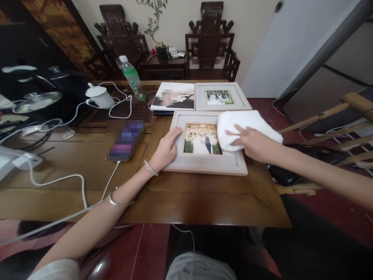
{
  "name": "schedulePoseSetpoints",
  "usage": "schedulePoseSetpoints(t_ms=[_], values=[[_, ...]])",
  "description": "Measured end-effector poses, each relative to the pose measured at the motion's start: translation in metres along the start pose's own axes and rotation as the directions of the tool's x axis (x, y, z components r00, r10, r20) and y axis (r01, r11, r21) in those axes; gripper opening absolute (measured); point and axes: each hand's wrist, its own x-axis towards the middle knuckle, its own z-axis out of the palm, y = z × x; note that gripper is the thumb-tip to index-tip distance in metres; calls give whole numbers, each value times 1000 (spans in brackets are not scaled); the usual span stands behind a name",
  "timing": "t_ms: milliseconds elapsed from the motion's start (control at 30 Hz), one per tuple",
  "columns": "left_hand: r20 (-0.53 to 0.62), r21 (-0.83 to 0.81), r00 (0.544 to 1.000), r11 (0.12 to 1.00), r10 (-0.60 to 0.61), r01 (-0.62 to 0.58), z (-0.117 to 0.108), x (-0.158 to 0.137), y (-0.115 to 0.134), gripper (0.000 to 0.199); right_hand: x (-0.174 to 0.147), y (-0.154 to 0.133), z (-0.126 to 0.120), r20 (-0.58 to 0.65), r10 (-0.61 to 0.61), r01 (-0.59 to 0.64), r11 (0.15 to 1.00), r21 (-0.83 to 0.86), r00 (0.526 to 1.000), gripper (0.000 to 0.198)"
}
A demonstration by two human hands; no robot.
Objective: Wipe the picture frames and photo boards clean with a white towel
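Note:
A light wooden picture frame (204,167) with a wedding photo lies flat on the table, near its right end. My left hand (167,149) holds the frame's left edge, its fingers stretched over the border. On the right side of the frame my right hand (246,140) presses a folded white cloth (250,120), fingers partly spread over it. The cloth covers the frame's upper right corner and hangs past its right edge. Behind it lie a second picture frame (201,97) and a photo album or stack with a photo on top (163,105).
Left of the frames are a phone (125,142) on a charging cable, a green-labelled bottle (133,77) and a lidded white cup (100,97). White cables cross the wooden table (186,202). Dark pots (40,103) stand far left; a wooden chair (335,120) is at the right.

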Motion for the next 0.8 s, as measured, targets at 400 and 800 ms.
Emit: schedulePoseSetpoints(t_ms=[400, 800], values=[[32, 4, 999, 1000, -3, 3, 0, 1, 0, 48, -7, -16, -7, 56, 37, -45, 987, 154, 998, 65], [12, -15, 1000, 1000, -2, 2, 0, -1, 2, 52, 17, 4, 10, 20, -29, 29, 999, 18, 999, 67]])
